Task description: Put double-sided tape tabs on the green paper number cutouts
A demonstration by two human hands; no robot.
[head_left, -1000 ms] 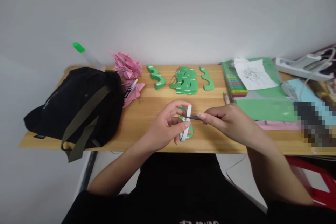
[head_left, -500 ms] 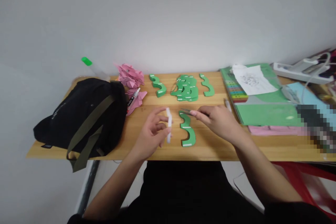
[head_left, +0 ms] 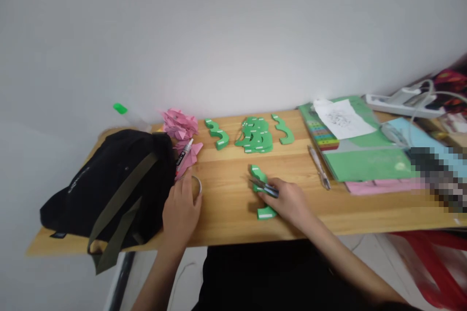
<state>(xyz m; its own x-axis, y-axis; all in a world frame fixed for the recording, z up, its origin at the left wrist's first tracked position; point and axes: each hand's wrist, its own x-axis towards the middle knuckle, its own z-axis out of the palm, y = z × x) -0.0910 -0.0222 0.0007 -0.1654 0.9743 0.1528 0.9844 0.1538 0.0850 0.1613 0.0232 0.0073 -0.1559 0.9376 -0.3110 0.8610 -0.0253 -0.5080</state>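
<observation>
My left hand (head_left: 181, 211) is down on the table beside the black bag, its thumb and fingers round a narrow white roll of tape (head_left: 200, 185) that is partly hidden. In my right hand (head_left: 292, 201) is a pair of scissors (head_left: 265, 186), pointed metal blades toward the left and handles hidden in the palm. Beneath the blades and fingers lies a wavy green piece (head_left: 266, 213) with white strips on it, its middle covered. Farther back are a similar wavy green piece (head_left: 221, 139), a pile of green pieces (head_left: 257, 138) and another wavy piece (head_left: 286, 133).
A black bag (head_left: 124, 180) fills the table's left side. Crumpled pink paper (head_left: 180, 124) and a glue tube (head_left: 183, 155) lie beside it. On the right are a pen (head_left: 319, 167), a green folder (head_left: 372, 163), a scribbled paper (head_left: 343, 119) and a white power strip (head_left: 404, 106).
My left hand has moved left and down to the table with the roll of tape. My right hand has come nearer with the scissors, now over the wavy green piece. The view has shifted.
</observation>
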